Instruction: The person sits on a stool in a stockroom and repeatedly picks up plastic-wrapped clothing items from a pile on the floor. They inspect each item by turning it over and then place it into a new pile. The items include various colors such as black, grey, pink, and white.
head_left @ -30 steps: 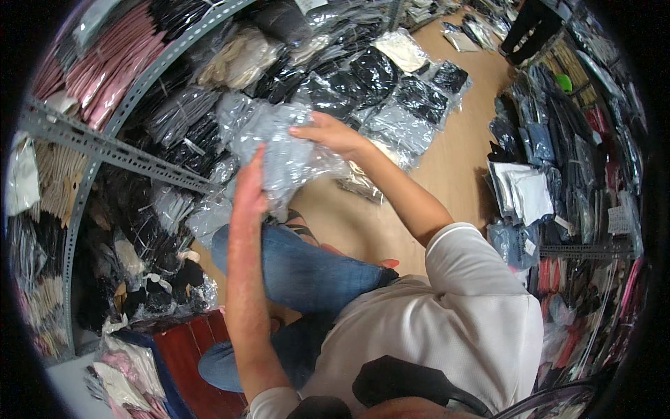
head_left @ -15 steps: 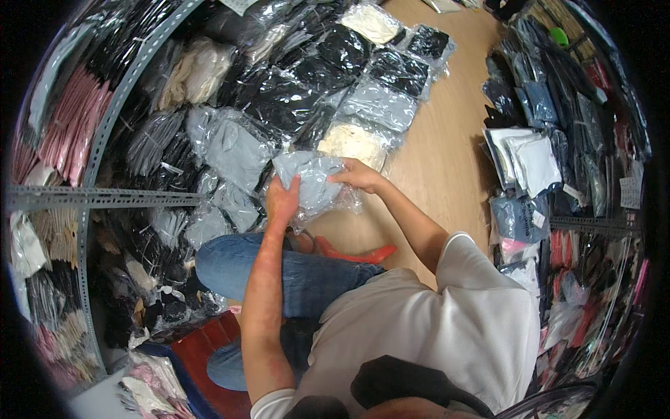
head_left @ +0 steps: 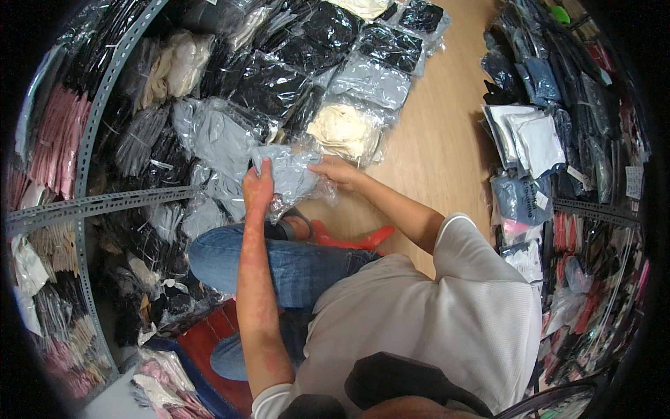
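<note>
Between my hands hangs a light grey garment in a clear plastic bag point(head_left: 289, 171), held above the floor in front of my knee. My left hand point(head_left: 259, 187) grips its left side, thumb on top. At its right edge my right hand point(head_left: 335, 171) pinches the bag. Just left of it lie more grey bagged garments point(head_left: 216, 133). Beyond it, a cream bagged garment point(head_left: 343, 129) rests on the floor, with a grey bagged pack point(head_left: 370, 82) and black bagged packs point(head_left: 391, 45) further away.
A perforated metal shelf frame point(head_left: 139, 200) stands at left, with pink bagged garments point(head_left: 59, 140) in it. On the right are shelves with dark bagged clothes point(head_left: 537, 91) and a white stack point(head_left: 527, 143). Below me is a red stool point(head_left: 213, 342); a red object point(head_left: 356, 239) lies on the wooden floor point(head_left: 440, 126).
Both hands have shifted left with the grey bagged garment, nearer the grey pile. The cream bagged garment now shows more fully beyond it.
</note>
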Demonstrator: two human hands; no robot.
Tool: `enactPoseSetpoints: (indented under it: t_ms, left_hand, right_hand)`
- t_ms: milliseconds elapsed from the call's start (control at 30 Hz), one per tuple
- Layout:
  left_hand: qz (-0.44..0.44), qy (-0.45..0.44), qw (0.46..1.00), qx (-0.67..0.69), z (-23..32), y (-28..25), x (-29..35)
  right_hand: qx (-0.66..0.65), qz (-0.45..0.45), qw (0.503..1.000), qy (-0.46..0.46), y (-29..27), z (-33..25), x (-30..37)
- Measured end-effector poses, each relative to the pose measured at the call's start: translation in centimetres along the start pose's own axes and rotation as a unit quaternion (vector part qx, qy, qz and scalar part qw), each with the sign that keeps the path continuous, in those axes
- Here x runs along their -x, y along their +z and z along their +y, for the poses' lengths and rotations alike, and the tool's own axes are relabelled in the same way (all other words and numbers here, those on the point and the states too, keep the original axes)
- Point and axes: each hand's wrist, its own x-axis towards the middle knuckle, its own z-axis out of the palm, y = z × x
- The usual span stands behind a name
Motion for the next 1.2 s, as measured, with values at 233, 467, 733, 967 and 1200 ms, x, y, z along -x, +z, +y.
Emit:
enactPoseSetpoints:
  t_ms: [233,467,733,967,1200]
  left_hand:
    - [-0.028,-0.006,1.0,0.001,1.5,0.0,0.5]
    - [0.026,0.04,0.997,0.053,1.9,0.7,0.6]
    - [0.023,0.016,0.982,0.186,-0.4,-0.2,-1.6]
    - [-0.01,-0.06,0.955,0.289,2.2,-2.4,0.4]
    - [-0.051,-0.047,0.972,0.222,2.9,-1.5,0.5]
  right_hand:
    - [-0.241,-0.001,0.968,0.065,2.5,-0.6,2.5]
    - [-0.164,0.159,0.973,-0.024,1.8,-0.8,0.5]
    - [-0.115,0.186,0.966,-0.139,2.5,-3.9,0.3]
    - [-0.199,0.151,0.949,-0.194,-6.5,-7.0,1.0]
    - [-0.183,0.138,0.91,-0.345,-11.3,-15.8,4.6]
